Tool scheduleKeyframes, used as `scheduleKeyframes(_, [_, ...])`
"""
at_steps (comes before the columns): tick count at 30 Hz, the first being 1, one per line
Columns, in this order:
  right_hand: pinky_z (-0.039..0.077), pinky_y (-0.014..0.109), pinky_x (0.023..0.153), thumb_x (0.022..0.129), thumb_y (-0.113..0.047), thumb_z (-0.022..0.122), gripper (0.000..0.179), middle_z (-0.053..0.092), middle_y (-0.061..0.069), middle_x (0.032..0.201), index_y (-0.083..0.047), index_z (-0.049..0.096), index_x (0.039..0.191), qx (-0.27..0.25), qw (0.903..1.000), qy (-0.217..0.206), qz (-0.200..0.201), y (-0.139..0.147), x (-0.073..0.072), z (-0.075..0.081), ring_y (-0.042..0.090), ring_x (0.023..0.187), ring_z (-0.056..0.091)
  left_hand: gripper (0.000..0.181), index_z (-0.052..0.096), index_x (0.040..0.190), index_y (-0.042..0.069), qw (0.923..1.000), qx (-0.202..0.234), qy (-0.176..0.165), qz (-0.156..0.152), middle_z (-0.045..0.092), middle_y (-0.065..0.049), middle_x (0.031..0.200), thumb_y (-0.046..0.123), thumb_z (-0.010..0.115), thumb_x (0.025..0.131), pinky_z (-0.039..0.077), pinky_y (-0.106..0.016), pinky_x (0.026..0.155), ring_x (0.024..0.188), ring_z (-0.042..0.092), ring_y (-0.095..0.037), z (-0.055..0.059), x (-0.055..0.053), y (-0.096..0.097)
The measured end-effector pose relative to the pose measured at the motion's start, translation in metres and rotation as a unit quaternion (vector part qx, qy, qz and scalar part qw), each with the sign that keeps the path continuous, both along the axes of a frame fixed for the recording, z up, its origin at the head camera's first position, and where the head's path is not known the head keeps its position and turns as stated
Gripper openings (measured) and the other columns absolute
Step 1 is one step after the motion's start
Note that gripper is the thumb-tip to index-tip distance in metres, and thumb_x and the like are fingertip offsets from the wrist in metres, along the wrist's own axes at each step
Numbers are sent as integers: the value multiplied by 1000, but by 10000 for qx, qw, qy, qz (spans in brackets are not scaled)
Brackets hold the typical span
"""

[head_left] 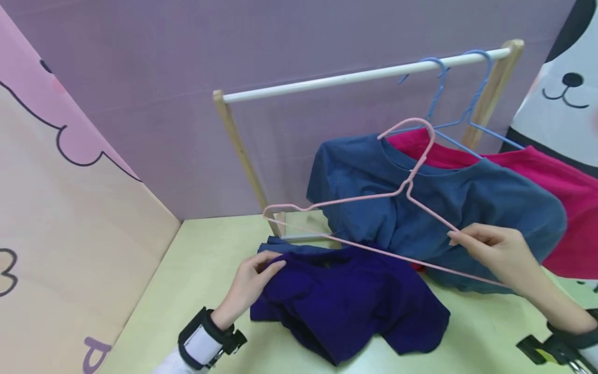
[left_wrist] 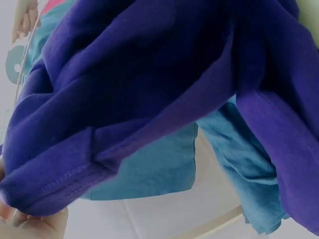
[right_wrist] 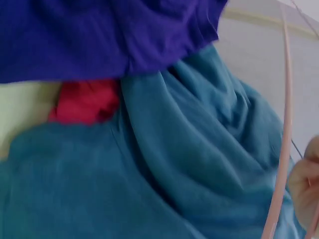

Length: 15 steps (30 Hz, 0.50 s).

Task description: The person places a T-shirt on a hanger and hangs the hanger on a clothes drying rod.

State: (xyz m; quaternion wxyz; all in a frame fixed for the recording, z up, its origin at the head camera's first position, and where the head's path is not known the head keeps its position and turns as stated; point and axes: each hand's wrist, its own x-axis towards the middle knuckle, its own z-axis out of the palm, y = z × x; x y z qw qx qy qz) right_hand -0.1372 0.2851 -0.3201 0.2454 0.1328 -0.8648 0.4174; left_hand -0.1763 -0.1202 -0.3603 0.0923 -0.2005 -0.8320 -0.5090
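My right hand (head_left: 497, 252) pinches the sloping arm of a pink clothes hanger (head_left: 355, 199), which is held tilted with its hook up, in front of a blue T-shirt (head_left: 355, 176). At the left, my left hand (head_left: 257, 278) pinches the edge of a dark purple shirt (head_left: 345, 296) between thumb and fingers. That shirt lies crumpled, partly raised off the table. In the left wrist view the purple shirt (left_wrist: 124, 74) fills most of the picture, its hemmed edge between the fingers. The right wrist view has the hanger's bar (right_wrist: 284, 139) beside the right hand (right_wrist: 306, 181).
A clothes rack with a white rail (head_left: 327, 82) and wooden posts (head_left: 245, 161) stands behind. Two blue hangers (head_left: 439, 93) hook over its right part, carrying the blue T-shirt and a pink-red garment (head_left: 570, 208). The pale green table (head_left: 187, 270) lies beneath.
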Motion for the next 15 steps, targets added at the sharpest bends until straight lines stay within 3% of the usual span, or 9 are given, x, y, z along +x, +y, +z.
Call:
scheduleKeyframes(5, [23, 25, 34, 76, 7, 60, 15, 46, -8, 51, -6, 65, 78, 350, 9988, -195, 274, 21, 11, 6, 7, 41, 33, 9, 64, 89, 11, 10000, -11, -25, 31, 62, -3, 80, 11, 61, 81, 42, -27, 59, 67, 49, -11, 5, 0, -5])
scheduleKeyframes(13, [24, 25, 40, 74, 6, 63, 15, 53, -13, 56, -9, 66, 73, 824, 9953, -492, -150, 44, 24, 16, 8, 48, 38, 8, 63, 87, 1, 9998, -81, -29, -166, 62, -10, 78, 1, 58, 81, 41, -25, 56, 63, 47, -9, 36, 17, -3])
scheduleKeyframes(15, [25, 24, 40, 74, 6, 63, 15, 56, -14, 58, -9, 66, 72, 830, 9951, -528, -133, 46, 25, 16, 9, 49, 39, 8, 63, 88, 2, 9997, -62, -69, -227, 62, -11, 79, 2, 59, 81, 41, -24, 57, 64, 48, -9, 38, 18, -3])
